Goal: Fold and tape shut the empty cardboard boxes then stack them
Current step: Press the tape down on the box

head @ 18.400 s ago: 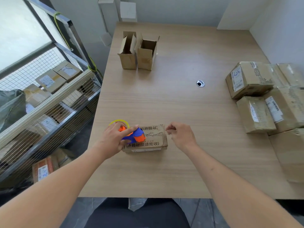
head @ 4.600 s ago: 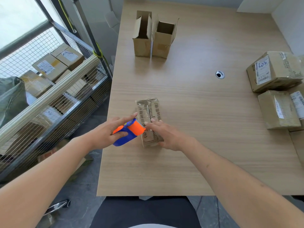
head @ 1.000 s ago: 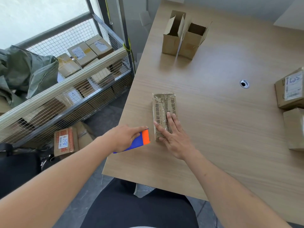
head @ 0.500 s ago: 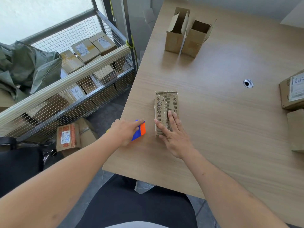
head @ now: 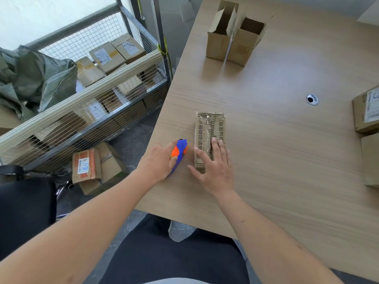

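Taped cardboard box (head: 209, 138) lying flat near the front-left edge of the wooden table (head: 287, 160), long side running away from the person, clear tape along its middle seam and printed characters on top. Right hand (head: 213, 165) resting on the near end of the box, fingers straight and spread, palm down, thumb against the box's left side. Just left of the box, a blue and orange tape dispenser (head: 179, 153) down on the table, gripped by the left hand (head: 159, 161), fingers curled over its top. Farther back on the table, two open cardboard boxes (head: 233, 37) standing upright, touching side by side, flaps up. Round cable hole (head: 312, 98) toward the right. At the right edge, sealed parcels (head: 367, 111) with labels, partly cut off. Left of the table, a wire cage trolley (head: 86, 111) loaded with parcels and a grey-green sack (head: 34, 78); one more labelled parcel (head: 86, 168) on the floor beneath.
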